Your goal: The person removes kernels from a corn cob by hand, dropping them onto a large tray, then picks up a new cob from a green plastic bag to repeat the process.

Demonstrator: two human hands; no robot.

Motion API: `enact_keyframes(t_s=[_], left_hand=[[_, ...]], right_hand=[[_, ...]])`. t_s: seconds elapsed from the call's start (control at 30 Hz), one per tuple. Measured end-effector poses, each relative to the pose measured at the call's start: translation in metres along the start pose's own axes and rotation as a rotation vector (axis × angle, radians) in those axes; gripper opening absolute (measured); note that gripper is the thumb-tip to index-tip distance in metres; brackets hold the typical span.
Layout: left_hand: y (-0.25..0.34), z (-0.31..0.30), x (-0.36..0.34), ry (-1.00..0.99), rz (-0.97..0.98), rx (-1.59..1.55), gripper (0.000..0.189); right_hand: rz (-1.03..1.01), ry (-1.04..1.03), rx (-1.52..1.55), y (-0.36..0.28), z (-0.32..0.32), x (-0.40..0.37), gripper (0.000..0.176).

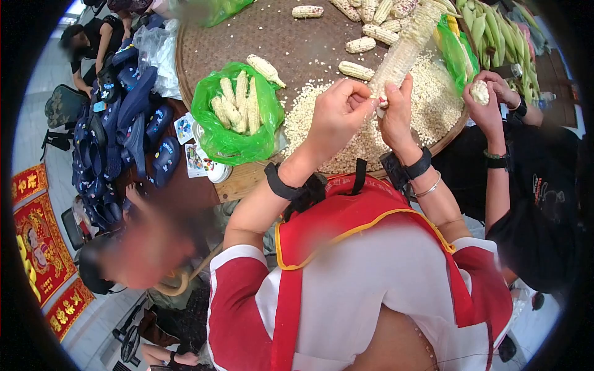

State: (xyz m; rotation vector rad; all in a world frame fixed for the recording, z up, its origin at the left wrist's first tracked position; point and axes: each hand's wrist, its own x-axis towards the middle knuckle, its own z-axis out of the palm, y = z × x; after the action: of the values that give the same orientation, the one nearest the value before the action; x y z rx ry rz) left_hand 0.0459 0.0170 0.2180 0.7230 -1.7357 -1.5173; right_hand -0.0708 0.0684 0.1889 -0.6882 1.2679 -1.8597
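My right hand is wrapped round the lower end of a long, pale corn cob, which points up and away over the round woven tray. The fingers of my left hand are pinched together at that same end, close against the right thumb. A small red spot shows between the fingertips. Below and around the hands lies a wide heap of loose pale corn kernels. Just beyond it rests another corn cob.
Left on the tray sits a green plastic bag of cobs. More corn cobs lie at the back. A co-worker's hand at right holds a cob piece. Unhusked ears lie beyond. Blue clogs are piled at left.
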Motion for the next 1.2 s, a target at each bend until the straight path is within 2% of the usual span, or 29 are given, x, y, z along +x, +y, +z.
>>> enact_keyframes(t_s=[0.03,0.1,0.27,0.33,0.4,0.57,0.73,0.87,0.93,0.97,1.0,1.03,1.1,1.17,1.2], left_hand=[[0.000,-0.002,0.000,0.000,0.001,0.000,0.011],[-0.001,-0.005,0.001,-0.080,-0.151,-0.207,0.011],[-0.003,-0.005,0.000,-0.120,-0.193,-0.272,0.013],[-0.003,-0.005,-0.001,-0.132,-0.225,-0.316,0.013],[-0.004,-0.004,0.000,-0.156,-0.327,-0.522,0.011],[-0.012,0.000,-0.002,-0.145,-0.311,-0.558,0.009],[-0.017,0.001,-0.004,-0.128,-0.294,-0.575,0.008],[-0.012,0.003,-0.001,-0.087,-0.260,-0.452,0.007],[-0.011,0.004,-0.003,-0.064,-0.250,-0.387,0.006],[-0.012,0.003,-0.004,-0.090,-0.136,-0.200,0.005],[-0.013,0.002,-0.007,-0.116,-0.023,-0.012,0.005],[-0.015,0.005,-0.010,-0.116,-0.024,-0.012,0.005],[-0.019,0.013,-0.015,-0.032,0.089,0.050,0.006],[-0.019,0.010,-0.014,-0.023,0.104,0.094,0.008],[-0.020,0.008,-0.014,-0.014,0.135,0.143,0.007]], right_hand=[[0.000,-0.012,-0.030,0.000,0.000,0.000,0.046],[0.001,-0.002,-0.024,-0.001,0.001,-0.001,0.047],[-0.001,0.021,-0.021,-0.002,0.003,-0.004,0.051],[-0.083,-0.021,-0.105,-0.004,0.003,-0.006,0.056],[-0.102,-0.031,-0.137,-0.005,0.002,-0.007,0.056],[-0.119,-0.059,-0.203,-0.002,-0.001,-0.005,0.055],[0.059,-0.033,-0.035,-0.008,0.007,-0.002,0.047],[0.103,0.020,0.061,-0.006,0.014,0.000,0.043],[0.129,0.019,0.099,-0.006,0.015,0.000,0.035],[0.126,0.018,0.098,-0.005,0.012,0.004,0.035],[0.217,0.023,0.156,-0.005,0.010,0.010,0.031],[0.310,0.028,0.214,-0.005,0.009,0.012,0.028],[0.282,0.036,0.241,-0.012,0.015,0.016,0.025],[0.180,-0.023,0.182,-0.019,0.017,0.016,0.026],[0.199,-0.039,0.206,-0.020,0.014,0.018,0.027]])
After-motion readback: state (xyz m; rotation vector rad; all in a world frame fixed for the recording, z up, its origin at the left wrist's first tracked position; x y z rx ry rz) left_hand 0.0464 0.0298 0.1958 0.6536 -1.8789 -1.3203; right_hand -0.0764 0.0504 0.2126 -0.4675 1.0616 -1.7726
